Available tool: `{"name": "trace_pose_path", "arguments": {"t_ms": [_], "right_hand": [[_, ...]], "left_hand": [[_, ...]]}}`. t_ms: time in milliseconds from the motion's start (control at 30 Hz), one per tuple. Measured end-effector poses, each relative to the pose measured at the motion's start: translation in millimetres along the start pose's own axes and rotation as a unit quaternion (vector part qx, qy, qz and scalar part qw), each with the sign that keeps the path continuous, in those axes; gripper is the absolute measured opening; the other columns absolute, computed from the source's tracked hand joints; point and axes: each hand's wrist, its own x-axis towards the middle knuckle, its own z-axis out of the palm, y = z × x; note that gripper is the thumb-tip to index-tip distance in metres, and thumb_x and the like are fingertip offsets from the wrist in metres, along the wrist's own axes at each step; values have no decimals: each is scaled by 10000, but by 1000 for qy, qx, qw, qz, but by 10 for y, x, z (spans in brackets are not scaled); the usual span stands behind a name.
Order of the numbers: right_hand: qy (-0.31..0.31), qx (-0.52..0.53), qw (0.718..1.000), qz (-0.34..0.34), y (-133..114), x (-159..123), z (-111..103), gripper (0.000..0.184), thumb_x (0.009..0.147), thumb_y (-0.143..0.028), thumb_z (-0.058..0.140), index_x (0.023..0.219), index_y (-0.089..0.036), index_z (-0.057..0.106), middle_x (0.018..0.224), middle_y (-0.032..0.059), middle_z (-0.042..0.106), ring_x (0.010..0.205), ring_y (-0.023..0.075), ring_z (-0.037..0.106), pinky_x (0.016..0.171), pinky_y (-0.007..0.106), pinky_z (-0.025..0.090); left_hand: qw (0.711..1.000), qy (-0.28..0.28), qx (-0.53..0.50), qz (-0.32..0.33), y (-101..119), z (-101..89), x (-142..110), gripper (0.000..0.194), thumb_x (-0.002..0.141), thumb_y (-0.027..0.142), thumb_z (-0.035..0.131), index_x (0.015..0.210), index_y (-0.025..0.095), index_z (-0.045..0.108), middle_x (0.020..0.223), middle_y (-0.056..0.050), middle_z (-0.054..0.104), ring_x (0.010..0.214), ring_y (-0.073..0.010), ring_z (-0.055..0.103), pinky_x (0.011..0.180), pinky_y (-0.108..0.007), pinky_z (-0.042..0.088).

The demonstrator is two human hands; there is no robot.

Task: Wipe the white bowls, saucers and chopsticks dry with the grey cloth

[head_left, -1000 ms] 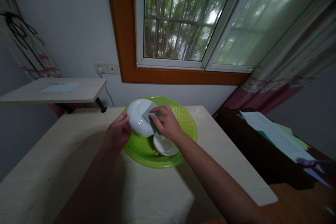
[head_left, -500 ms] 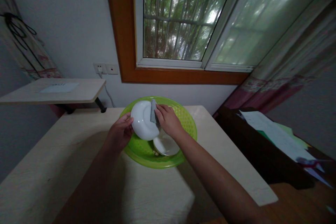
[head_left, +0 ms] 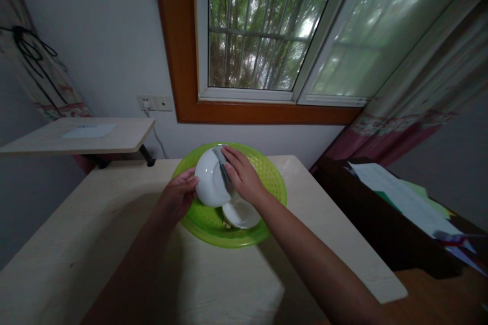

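Note:
My left hand (head_left: 183, 193) grips the left edge of a white bowl (head_left: 209, 180), thumb on its outer side. The bowl is tilted, with its underside toward me, above a green plastic basket (head_left: 202, 226). In my right hand (head_left: 244, 175) is a grey cloth (head_left: 222, 162), pressed against the bowl's right side; the fingers partly cover it. Below lies a second white dish (head_left: 241, 214) in the basket, partly hidden by the held bowl and my right wrist. Small yellowish bits (head_left: 226, 224) sit beside that dish.
The basket stands on a light wooden table (head_left: 213, 284) near the wall. At the left is a raised shelf (head_left: 125, 132) with a paper (head_left: 89, 130) on it. A dark cabinet (head_left: 366, 213) with papers (head_left: 392, 190) stands to the right. A window (head_left: 259, 35) is ahead.
The bowl and my left hand have shifted slightly right. The cloth, first spread over the bowl's middle, has moved toward its right side with my right hand, folding and turning on the way.

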Motion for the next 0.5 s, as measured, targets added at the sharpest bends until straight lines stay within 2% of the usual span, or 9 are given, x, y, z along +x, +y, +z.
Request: {"name": "trace_pose_path", "arguments": {"t_ms": [167, 300, 400, 500], "right_hand": [[-58, -27, 992, -108, -150, 14, -55, 500, 1039, -334, 429, 1537, -287, 430, 1578, 55, 446, 1508, 260, 322, 1231, 548, 301], [-83, -45, 982, -163, -223, 19, -53, 480, 1023, -312, 460, 1500, -280, 483, 1542, 48, 499, 1496, 259, 351, 1234, 553, 293], [-68, -51, 985, -150, -215, 22, -38, 458, 1022, -301, 454, 1475, -271, 519, 1527, 52, 516, 1482, 252, 374, 1225, 538, 315], [-29, -42, 994, -92, -161, 28, -30, 449, 1031, -297, 432, 1467, -268, 532, 1522, 58, 520, 1460, 248, 405, 1216, 524, 335]], "left_hand": [[1000, -12, -8, -9, -17, 19, 2, 398, 766, 199, 797, 1141, 107, 698, 1030, -110, 750, 778, -138, 681, 646, -172, 546], [1000, -19, -17, -3, -33, 36, 13, 318, 751, 158, 805, 1050, 127, 701, 892, -56, 736, 704, -103, 647, 615, -145, 526], [1000, -12, -10, -3, -37, 40, 23, 308, 735, 161, 814, 1023, 140, 708, 896, -50, 742, 725, -111, 658, 660, -161, 544], [1000, 3, 3, -19, -26, 40, 26, 354, 715, 186, 826, 1050, 136, 727, 986, -83, 762, 799, -150, 684, 698, -194, 557]]}}
